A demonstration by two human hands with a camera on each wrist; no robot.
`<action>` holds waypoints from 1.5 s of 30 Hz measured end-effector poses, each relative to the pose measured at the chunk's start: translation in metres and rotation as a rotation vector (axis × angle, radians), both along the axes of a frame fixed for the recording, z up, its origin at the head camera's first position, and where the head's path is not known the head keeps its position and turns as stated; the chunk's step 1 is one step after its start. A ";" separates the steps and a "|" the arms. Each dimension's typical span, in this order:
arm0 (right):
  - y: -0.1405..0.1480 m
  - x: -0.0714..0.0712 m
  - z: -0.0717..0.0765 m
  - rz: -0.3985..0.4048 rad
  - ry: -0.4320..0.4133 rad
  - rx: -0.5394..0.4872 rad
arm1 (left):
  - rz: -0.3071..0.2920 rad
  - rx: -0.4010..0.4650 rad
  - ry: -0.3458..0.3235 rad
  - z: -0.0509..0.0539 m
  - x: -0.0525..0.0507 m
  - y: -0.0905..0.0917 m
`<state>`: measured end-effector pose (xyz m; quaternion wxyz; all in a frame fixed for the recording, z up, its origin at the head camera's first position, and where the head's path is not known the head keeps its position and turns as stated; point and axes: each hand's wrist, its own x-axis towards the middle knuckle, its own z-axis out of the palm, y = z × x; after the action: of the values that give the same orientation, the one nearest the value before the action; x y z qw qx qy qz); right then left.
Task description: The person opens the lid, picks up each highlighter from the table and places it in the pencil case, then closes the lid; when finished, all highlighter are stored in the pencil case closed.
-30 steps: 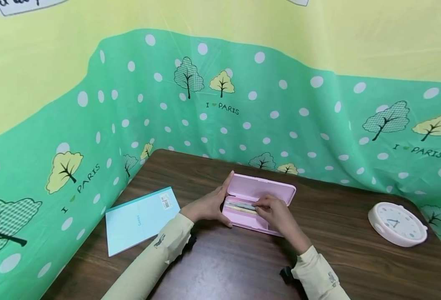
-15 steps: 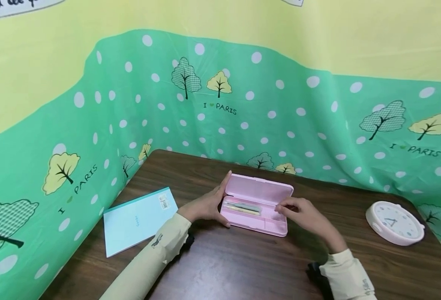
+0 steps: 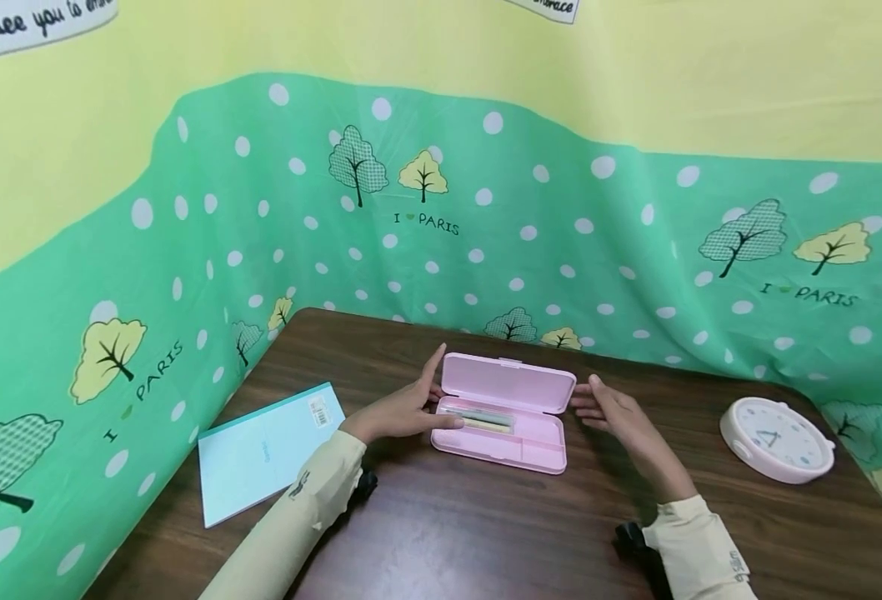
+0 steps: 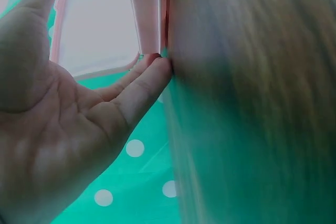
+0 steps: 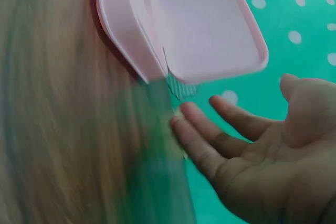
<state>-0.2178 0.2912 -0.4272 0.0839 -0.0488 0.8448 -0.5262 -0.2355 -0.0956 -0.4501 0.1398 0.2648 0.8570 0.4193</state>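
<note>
A pink pencil case (image 3: 543,454) lies on the table with its lid (image 3: 507,382) raised. Several slim pens or pencils (image 3: 489,419) lie in its left part; their exact kind is too small to tell. My left hand (image 3: 405,412) is at the case's left end, fingers extended, with the thumb over the front left corner. In the left wrist view, fingertips (image 4: 157,69) touch the end of the case. To the right of the case is my right hand (image 3: 621,417), fingers spread and holding nothing. The right wrist view shows a gap between its fingers (image 5: 202,150) and the case.
A light blue notebook (image 3: 264,454) with a barcode sticker lies left of the case. At the far right stands a round white and pink clock (image 3: 777,440). A green and yellow printed curtain (image 3: 441,287) hangs behind the dark wood table (image 3: 456,533).
The right hand has left the pens, drawn out of the case and moved to its right side with fingers spread. The left thumb has shifted up over the case's front left corner.
</note>
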 end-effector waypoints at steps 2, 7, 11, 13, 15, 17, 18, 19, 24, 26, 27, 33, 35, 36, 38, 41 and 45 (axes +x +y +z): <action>-0.006 -0.001 -0.001 0.012 -0.053 0.005 | 0.004 0.008 -0.023 0.001 0.001 -0.002; -0.019 0.000 0.002 0.000 -0.110 0.061 | 0.016 0.013 -0.046 0.003 0.003 -0.002; -0.024 0.002 0.001 -0.024 -0.115 0.068 | 0.013 0.003 -0.050 0.003 0.003 0.000; -0.024 0.003 -0.001 -0.029 -0.114 0.054 | 0.008 -0.003 -0.051 0.002 0.004 0.000; -0.023 0.005 -0.003 -0.010 -0.106 0.037 | 0.000 -0.009 -0.048 0.001 0.004 0.000; -0.019 0.006 -0.005 0.041 -0.091 0.025 | -0.011 -0.005 -0.045 0.001 0.003 0.000; -0.016 0.007 -0.006 0.067 -0.086 0.015 | -0.019 -0.005 -0.040 0.001 0.003 0.000; -0.014 0.008 -0.006 0.091 -0.083 0.007 | -0.028 -0.004 -0.035 0.001 0.002 0.000; -0.002 0.013 -0.007 0.211 -0.088 -0.043 | -0.067 -0.042 -0.010 0.002 0.001 0.000; 0.002 0.014 -0.006 0.260 -0.089 -0.066 | -0.077 -0.060 -0.007 0.002 0.001 -0.001; 0.004 0.015 -0.006 0.276 -0.091 -0.077 | -0.087 -0.067 0.000 0.002 0.000 -0.002; 0.017 0.018 -0.008 0.331 -0.038 -0.018 | -0.126 -0.121 0.015 0.005 0.002 -0.003; 0.021 0.018 -0.013 0.360 -0.004 0.011 | -0.139 -0.145 0.018 0.006 0.003 -0.004; 0.021 0.018 -0.015 0.369 0.017 0.036 | -0.152 -0.151 0.022 0.006 0.003 -0.005; 0.021 0.019 -0.018 0.392 0.051 0.058 | -0.177 -0.165 0.034 0.006 0.003 -0.006; 0.017 0.022 -0.021 0.383 0.108 0.128 | -0.192 -0.182 0.059 0.005 0.002 -0.008; 0.010 0.023 -0.021 0.370 0.130 0.189 | -0.187 -0.193 0.072 0.003 0.001 -0.010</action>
<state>-0.1948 0.3016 -0.4483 0.1286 -0.2287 0.8705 -0.4163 -0.2343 -0.1059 -0.4469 0.1722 0.3439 0.8693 0.3104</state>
